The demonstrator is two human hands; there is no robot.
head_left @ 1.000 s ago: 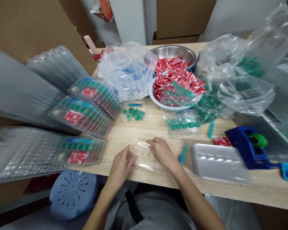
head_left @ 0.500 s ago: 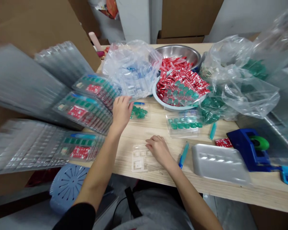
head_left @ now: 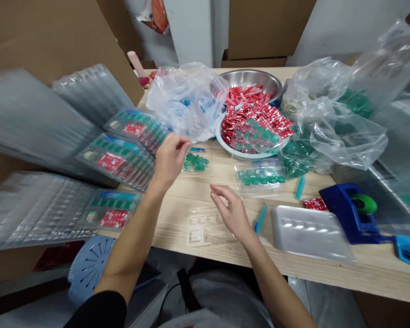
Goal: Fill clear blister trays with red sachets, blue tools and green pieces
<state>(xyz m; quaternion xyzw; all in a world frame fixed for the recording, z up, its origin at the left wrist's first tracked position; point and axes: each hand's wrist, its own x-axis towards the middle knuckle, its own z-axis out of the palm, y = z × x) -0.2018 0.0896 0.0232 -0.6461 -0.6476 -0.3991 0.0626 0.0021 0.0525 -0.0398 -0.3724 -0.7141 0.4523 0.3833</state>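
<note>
My left hand (head_left: 171, 157) is raised over the left part of the table, fingers curled together in a pinch; what they hold, if anything, cannot be made out. Just right of it lies a small heap of green plastic pieces (head_left: 195, 161), with a blue pen-like piece (head_left: 197, 149) behind. Over the right end of a clear moulded plastic tray (head_left: 195, 234) hovers my right hand (head_left: 233, 213), thumb and forefinger apart with nothing visible between them. The tray lies flat near the table's front edge. A teal pen-like stick (head_left: 261, 218) rests right of that hand.
Filled blister packs (head_left: 114, 159) stand stacked at left. Behind are a white bowl of red sachets (head_left: 259, 116), a steel bowl (head_left: 273, 82) and plastic bags (head_left: 187, 100). On the right are green pieces in packs (head_left: 261, 177), a grey tray (head_left: 309, 232) and a blue tape dispenser (head_left: 345, 212).
My left hand has drawn up slightly and its fingers have curled tighter. My right hand has moved a little toward the right and its thumb and forefinger have parted.
</note>
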